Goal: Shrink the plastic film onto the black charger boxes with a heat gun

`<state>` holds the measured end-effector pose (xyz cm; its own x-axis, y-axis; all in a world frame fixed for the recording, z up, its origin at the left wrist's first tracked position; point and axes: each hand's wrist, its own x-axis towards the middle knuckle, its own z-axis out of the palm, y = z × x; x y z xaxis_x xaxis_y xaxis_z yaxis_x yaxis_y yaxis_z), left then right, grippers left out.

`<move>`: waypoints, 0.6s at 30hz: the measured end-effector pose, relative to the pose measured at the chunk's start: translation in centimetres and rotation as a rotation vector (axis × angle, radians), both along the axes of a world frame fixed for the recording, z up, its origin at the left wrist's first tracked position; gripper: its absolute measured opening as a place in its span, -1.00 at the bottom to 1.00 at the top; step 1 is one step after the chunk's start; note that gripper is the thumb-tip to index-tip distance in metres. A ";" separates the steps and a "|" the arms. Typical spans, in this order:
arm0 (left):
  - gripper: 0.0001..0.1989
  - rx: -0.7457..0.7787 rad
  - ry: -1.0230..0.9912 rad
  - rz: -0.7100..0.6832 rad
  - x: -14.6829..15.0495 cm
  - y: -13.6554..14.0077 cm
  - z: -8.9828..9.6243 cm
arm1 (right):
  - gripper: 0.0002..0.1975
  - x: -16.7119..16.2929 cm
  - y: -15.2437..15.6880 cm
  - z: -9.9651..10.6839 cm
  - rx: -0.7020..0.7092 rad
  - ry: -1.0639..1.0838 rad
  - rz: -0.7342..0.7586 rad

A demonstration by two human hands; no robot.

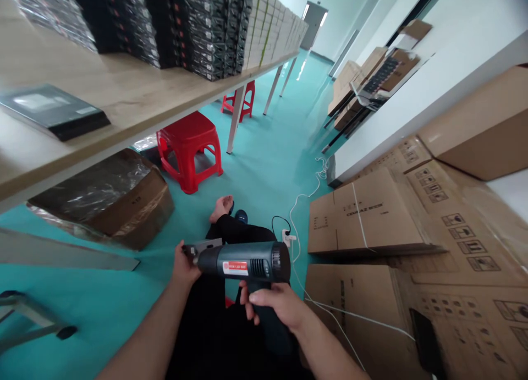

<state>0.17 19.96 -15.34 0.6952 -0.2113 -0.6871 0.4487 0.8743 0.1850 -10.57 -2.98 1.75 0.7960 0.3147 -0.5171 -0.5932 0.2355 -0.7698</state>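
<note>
My right hand (278, 303) is wrapped round the handle of a dark green heat gun (243, 262) with a red and white label. The gun lies level above my lap, its nozzle pointing left. My left hand (185, 267) grips a flat grey box (212, 242) close to the nozzle; the gun's body hides part of the box, so its print cannot be read. Whether nozzle and box touch, I cannot tell. On the wooden table (136, 99) at the upper left lies a dark, glossy flat box (53, 108).
Stacks of film-wrapped black boxes (198, 28) line the table. Below it stand an open carton (124, 204) with clear film and a red stool (190, 143). Large cartons (367, 215) fill the right side. A white power strip (287, 238) and cables lie on the floor.
</note>
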 end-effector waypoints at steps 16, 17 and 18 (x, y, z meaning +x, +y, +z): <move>-0.66 -0.047 -0.039 0.055 0.1 -0.3 0.0 | -0.71 -0.1 0.7 -0.2 -0.102 -0.080 -0.148; -0.68 -0.040 -0.027 0.064 0.1 -0.3 0.1 | -0.72 0.1 0.6 -0.1 -0.099 -0.068 -0.113; -0.70 -0.024 -0.013 0.084 0.2 -0.3 0.2 | -0.73 0.2 0.6 0.1 -0.084 -0.058 -0.060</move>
<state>0.37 19.64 -15.16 0.7198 -0.1681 -0.6735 0.3713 0.9130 0.1690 -10.41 -2.42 1.82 0.8417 0.2229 -0.4917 -0.5334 0.2031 -0.8211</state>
